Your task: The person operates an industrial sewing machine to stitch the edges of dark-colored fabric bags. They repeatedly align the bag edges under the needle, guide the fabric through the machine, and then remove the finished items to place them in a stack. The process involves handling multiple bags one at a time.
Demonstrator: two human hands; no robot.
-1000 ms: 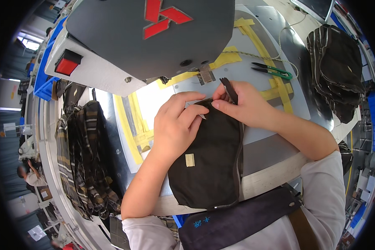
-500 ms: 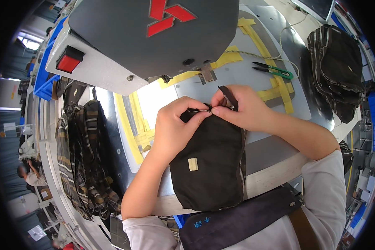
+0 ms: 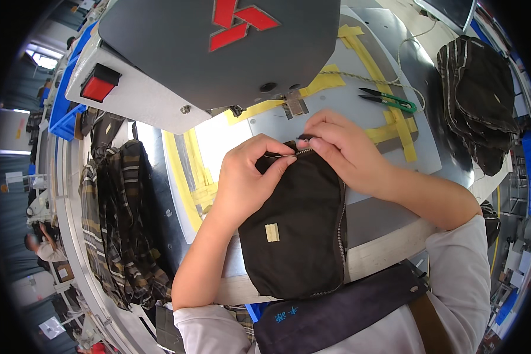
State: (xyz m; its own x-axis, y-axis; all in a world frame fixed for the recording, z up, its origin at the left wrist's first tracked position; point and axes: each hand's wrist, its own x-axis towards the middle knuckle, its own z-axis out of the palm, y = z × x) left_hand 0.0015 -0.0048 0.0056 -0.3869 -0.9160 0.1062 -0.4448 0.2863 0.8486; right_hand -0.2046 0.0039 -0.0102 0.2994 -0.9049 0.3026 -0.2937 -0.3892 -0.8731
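The left hand [image 3: 245, 177] pinches the top edge of the black pouch [image 3: 298, 230], which lies on the work table [image 3: 360, 106] below the sewing machine [image 3: 218, 53]. The right hand [image 3: 342, 150] grips the zipper pull [image 3: 304, 138] between fingertips. The pouch appears soft, light and limp; hold it at the seam beside the zipper. Compared with a second ago, the dark pull no longer sticks up; both hands sit closer together.

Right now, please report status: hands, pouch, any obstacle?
Left hand and right hand pinch the zipper end. Black pouch flat on table. Machine head close above.
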